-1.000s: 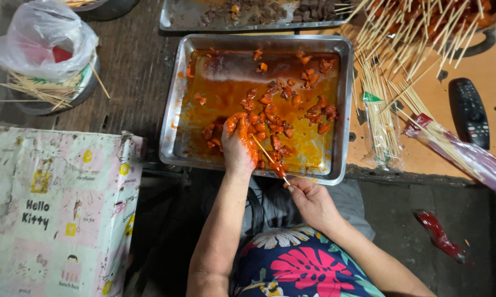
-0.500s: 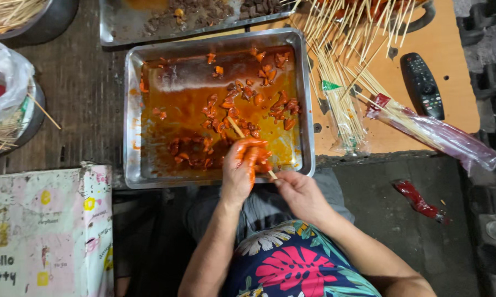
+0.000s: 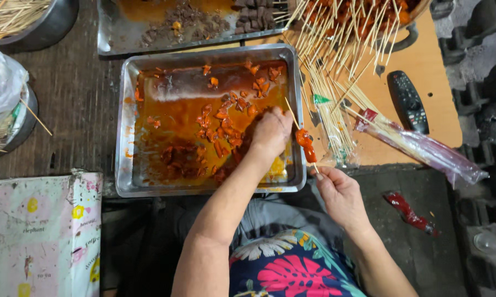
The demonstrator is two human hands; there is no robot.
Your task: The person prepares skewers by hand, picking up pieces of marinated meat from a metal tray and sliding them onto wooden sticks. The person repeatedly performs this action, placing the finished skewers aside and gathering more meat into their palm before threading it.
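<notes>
Meat goes on the stick, piece by piece

Skewering is the step in hand, by the look of it; your left hand (image 3: 270, 132) is down in the steel tray (image 3: 126, 126), fingers curled among the marinated meat pieces (image 3: 223, 118) that lie in orange sauce, though whether it has closed on a piece you cannot tell from above; your right hand (image 3: 340, 193) pinches the lower end of a bamboo skewer (image 3: 292, 116) just past the tray's right rim, with red meat (image 3: 306, 144) threaded on its middle and the tip tilted back over the tray; bare sticks (image 3: 336, 93) fan across the orange surface (image 3: 440, 118) beside it, near a black remote (image 3: 407, 102) and a plastic bag (image 3: 418, 149); a second tray (image 3: 108, 33) sits beyond; the next move would call for bringing a fresh piece to the point, keeping the stick steady and your fingertips clear of the tip.
</notes>
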